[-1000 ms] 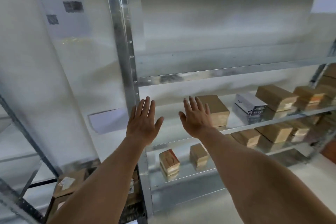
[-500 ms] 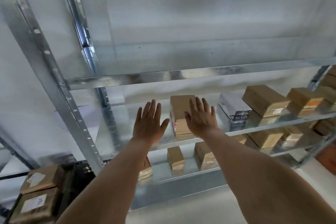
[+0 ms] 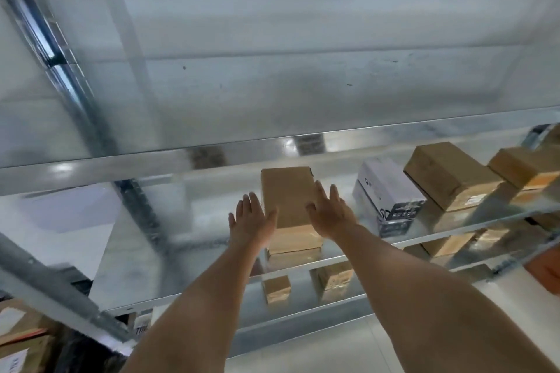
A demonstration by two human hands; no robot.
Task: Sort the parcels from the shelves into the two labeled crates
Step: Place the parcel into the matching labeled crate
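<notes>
A brown cardboard parcel [image 3: 288,194] lies on the metal shelf [image 3: 339,260], its short end toward me. My left hand [image 3: 251,221] is flat with straight fingers at the parcel's left side. My right hand [image 3: 330,212] is flat with straight fingers at its right side. Both palms sit against or very close to the parcel; contact is not plain. To the right on the same shelf stand a white and black box [image 3: 388,194] and more brown parcels [image 3: 448,175].
Small brown parcels [image 3: 277,288] lie on the lower shelf [image 3: 303,321]. A slanted metal upright [image 3: 60,297] crosses the lower left. Parcels in a dark crate [image 3: 21,339] show at the bottom left. An upper shelf edge [image 3: 212,157] runs above my hands.
My view has swung left and closer to the shelf. Both hands have moved forward and now flank the brown parcel, one on each side.
</notes>
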